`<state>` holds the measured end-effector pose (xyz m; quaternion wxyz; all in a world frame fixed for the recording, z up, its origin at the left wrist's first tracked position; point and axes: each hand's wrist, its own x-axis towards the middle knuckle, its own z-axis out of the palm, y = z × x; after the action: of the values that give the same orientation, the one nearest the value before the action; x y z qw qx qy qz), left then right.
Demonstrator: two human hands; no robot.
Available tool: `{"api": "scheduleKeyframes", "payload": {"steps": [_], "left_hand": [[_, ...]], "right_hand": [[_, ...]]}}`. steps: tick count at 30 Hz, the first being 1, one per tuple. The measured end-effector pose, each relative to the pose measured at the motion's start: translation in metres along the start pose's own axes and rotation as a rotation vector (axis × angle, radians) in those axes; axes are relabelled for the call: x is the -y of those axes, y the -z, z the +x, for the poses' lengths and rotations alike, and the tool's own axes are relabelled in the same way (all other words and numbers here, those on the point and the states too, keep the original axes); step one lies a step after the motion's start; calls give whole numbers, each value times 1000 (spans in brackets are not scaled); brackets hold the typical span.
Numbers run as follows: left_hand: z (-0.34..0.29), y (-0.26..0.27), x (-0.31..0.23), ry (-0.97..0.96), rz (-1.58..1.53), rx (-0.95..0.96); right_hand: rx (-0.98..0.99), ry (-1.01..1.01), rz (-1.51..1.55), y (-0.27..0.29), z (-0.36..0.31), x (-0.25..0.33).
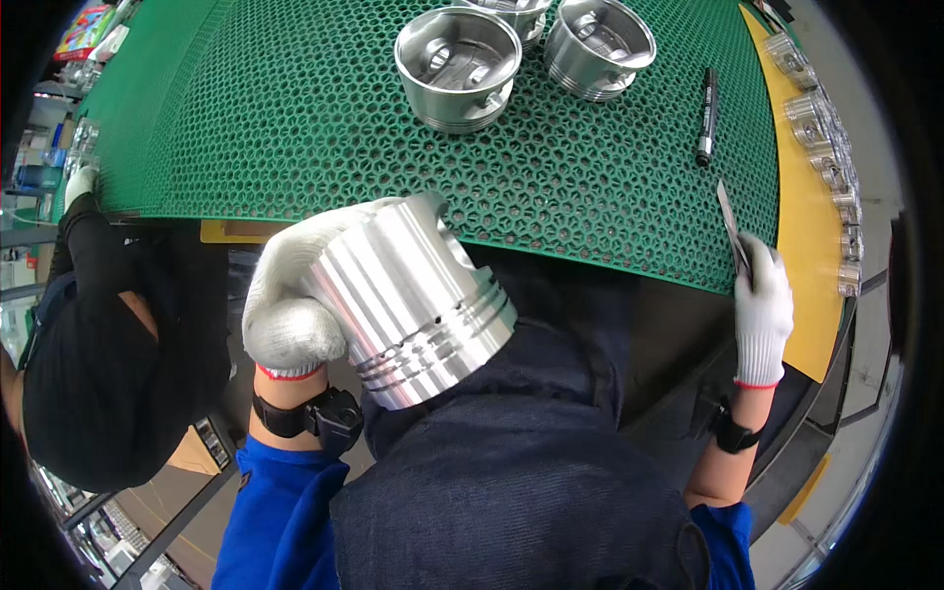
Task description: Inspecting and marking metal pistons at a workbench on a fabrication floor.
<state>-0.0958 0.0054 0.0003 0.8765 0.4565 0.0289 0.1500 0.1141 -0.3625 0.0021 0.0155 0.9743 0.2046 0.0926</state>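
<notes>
Our left hand curls round 1 piston, likely unfinished; our right hand pinches a blade; beyond our left, 3 other pistons stand untouched.

"What got cut off?"
"The top edge cropped the rear piston."
"And hidden?"
"The held piston covered fingertips of the left grip; the right grip hid the thin blade's lower end."

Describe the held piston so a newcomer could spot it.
Start at the green honeycomb mat; at its near edge, find the white-gloved left hand. The silver piston is gripped there, grooved end lower. Unlike the pistons standing on the mat, it is tilted and held.
</notes>
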Motion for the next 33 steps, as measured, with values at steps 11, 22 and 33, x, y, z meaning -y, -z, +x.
{"api": "scheduleKeyframes", "payload": {"steps": [11,22,33], "left_hand": [[30,-18,5,-209,179,294],[42,-25,16,10,304,348],[43,-20,10,-79,514,553]], "right_hand": [[-89,161,206,0,-6,10],[-57,305,554,35,-38,27],[-55,570,696,38,-22,93]]}}
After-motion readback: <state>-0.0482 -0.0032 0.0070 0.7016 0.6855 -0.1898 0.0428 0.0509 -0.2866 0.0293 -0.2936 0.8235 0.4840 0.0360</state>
